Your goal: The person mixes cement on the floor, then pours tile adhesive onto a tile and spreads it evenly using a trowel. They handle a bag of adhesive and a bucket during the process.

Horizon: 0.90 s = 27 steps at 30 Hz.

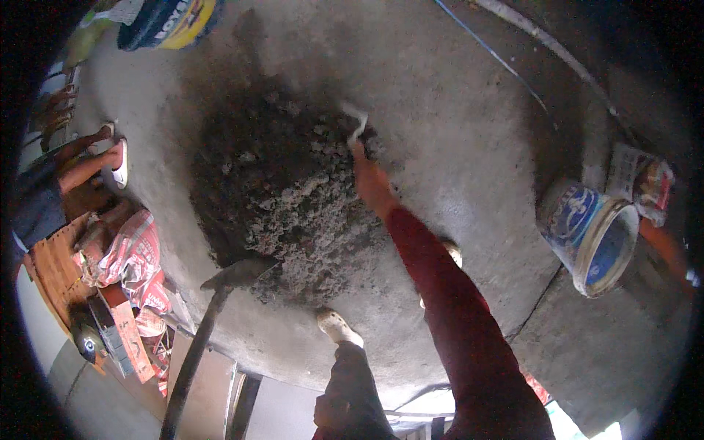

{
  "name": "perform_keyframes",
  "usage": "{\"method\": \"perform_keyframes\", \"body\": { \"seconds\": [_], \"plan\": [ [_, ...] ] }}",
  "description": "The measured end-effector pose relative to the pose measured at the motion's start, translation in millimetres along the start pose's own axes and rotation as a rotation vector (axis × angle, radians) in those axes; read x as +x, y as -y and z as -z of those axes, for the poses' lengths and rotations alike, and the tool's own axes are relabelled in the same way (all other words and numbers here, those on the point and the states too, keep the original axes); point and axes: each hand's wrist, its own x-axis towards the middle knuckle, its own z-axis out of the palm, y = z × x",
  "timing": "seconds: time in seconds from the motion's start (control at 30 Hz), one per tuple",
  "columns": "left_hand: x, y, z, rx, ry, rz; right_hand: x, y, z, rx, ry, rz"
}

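My right hand (374, 183), reaching out in a dark red sleeve, is closed round the handle of a trowel. The trowel's pale bent metal neck (358, 125) shows beyond my fingers; its blade is blurred. It is at the right edge of a wide, low heap of dark, damp, crumbly mortar mix (308, 205) on the concrete floor. My left hand (334, 412) appears low by my bent leg, dim, with its fingers not distinguishable. A long-handled hoe (238, 273) lies with its blade at the heap's near left edge, its handle running down to the lower edge.
A bucket (587, 238) lies tilted at the right beside a pale crate (627, 165). Another bucket (165, 26) stands at the far left. A person's legs (81, 161) are at the left, above red-and-white sacks (136, 253) and boards. A hose (543, 37) crosses the far right floor.
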Motion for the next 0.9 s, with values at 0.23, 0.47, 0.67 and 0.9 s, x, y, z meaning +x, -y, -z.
{"method": "perform_keyframes", "body": {
  "seconds": [0.23, 0.47, 0.67, 0.9],
  "plan": [
    [9.6, -15.0, 12.4, 0.232, 0.17, 0.19, -91.0, -22.0, 98.5, -0.023, -0.275, 0.082],
    [5.4, 31.6, -7.2, 0.008, -0.116, -0.125, -80.3, -107.9, 84.1, -0.066, -0.093, -0.277],
    [7.1, 36.6, -15.5, -0.027, -0.034, -0.079, -76.4, -88.2, 0.4, 0.035, -0.369, -0.441],
    [-9.4, 35.1, 1.5, 0.041, -0.003, -0.235, -121.4, 93.4, 18.4, 0.209, -0.157, -0.185]
  ]
}}
